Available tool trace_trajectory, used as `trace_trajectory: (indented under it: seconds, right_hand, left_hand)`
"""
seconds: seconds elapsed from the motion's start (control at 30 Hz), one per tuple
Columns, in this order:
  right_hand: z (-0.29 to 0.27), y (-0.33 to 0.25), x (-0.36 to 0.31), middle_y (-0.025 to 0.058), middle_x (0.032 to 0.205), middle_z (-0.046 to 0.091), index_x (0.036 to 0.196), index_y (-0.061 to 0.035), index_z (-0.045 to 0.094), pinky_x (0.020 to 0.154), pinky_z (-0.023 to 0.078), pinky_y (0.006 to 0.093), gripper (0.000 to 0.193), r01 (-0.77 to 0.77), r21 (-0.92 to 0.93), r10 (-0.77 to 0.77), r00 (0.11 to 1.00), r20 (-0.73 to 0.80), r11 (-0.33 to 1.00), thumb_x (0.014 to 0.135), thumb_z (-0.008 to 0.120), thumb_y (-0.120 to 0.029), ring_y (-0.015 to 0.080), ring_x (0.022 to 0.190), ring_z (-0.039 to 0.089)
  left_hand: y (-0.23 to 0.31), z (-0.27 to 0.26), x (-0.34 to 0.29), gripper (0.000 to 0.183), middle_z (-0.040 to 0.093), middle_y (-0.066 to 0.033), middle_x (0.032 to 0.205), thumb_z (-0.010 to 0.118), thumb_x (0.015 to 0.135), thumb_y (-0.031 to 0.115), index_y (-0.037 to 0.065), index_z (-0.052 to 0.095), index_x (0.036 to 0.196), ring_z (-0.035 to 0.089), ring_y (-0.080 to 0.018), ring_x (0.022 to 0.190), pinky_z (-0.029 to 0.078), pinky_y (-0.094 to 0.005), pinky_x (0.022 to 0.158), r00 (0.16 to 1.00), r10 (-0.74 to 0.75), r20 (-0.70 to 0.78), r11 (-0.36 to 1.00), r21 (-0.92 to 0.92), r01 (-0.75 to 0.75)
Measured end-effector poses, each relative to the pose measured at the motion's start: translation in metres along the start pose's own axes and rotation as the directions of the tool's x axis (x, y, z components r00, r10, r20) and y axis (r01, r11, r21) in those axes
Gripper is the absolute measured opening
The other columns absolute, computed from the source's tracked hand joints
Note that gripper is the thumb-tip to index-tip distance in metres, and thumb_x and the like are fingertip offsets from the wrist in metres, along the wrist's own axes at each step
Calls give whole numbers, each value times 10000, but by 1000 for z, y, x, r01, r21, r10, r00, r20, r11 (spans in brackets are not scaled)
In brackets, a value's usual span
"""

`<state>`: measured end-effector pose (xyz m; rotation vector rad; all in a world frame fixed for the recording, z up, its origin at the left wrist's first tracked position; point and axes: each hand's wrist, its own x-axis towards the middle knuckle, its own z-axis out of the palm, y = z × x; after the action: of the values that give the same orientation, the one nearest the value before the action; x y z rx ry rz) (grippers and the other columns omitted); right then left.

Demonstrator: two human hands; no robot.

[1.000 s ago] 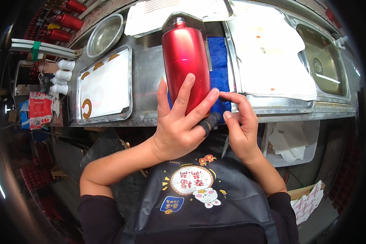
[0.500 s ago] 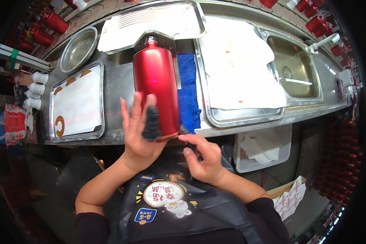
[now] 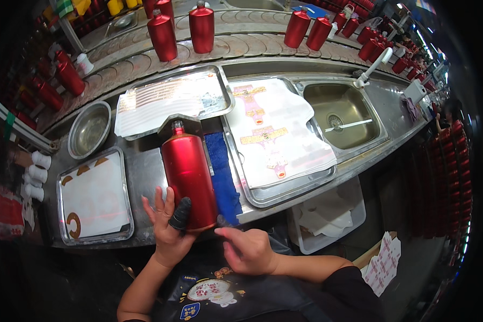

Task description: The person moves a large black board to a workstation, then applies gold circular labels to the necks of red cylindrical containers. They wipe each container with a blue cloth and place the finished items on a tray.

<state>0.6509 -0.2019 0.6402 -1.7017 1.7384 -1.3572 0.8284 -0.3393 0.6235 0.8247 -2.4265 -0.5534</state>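
A glossy red bottle (image 3: 190, 180) lies on the counter, its dark-tipped neck in a notched metal rest (image 3: 185, 124) and its base toward me. My left hand (image 3: 169, 228) is against the bottle's lower left side with fingers spread and stretched; a black finger cot (image 3: 181, 213) covers one finger. At the right of the base, my right hand (image 3: 249, 251) has its index finger stretched to the bottle's bottom edge and the other fingers curled. A dark tip shows there, and I see nothing held. A blue cloth (image 3: 224, 177) lies along the bottle's right side.
Left are a tray (image 3: 127, 188) with white sheet and brown pieces, and a steel bowl (image 3: 89, 130). Printed sheets lie on the right tray (image 3: 276, 197), beside a sink (image 3: 341, 115). Behind, red bottles (image 3: 202, 28) stand on a slatted conveyor (image 3: 241, 40). Below is a white bin (image 3: 333, 214).
My view has tilted up, so the counter sits lower and the conveyor bottles show more. Prints on the right-hand sheets are now visible. Both hands keep nearly the same places at the bottle.
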Motion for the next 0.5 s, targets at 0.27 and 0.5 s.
trace_trajectory:
  seconds: [0.27, 0.5]
  right_hand:
    - [-3, -4, 31, 111, 767, 665, 1091, -74, 677, 576, 527, 366, 297, 7, 315, -59, 986, 156, 949, 795, 684, -53, 299, 648, 669]
    - [-89, 100, 61, 156, 977, 634, 1043, -35, 615, 752, 517, 430, 378, -583, -566, 614, 773, -163, 583, 822, 754, -309, 326, 852, 656]
  left_hand:
    - [-4, -2, 10, 623, 351, -198, 1589, 869, 675, 264, 174, 689, 1265, 309, -380, 1484, 38, -631, 1189, 993, 106, 56, 994, 2, -106]
    - [-2, 2, 5, 773, 346, -207, 1583, 938, 641, 278, 165, 615, 1334, 306, -388, 1481, 101, -616, 1202, 993, 115, 8, 993, 22, -115]
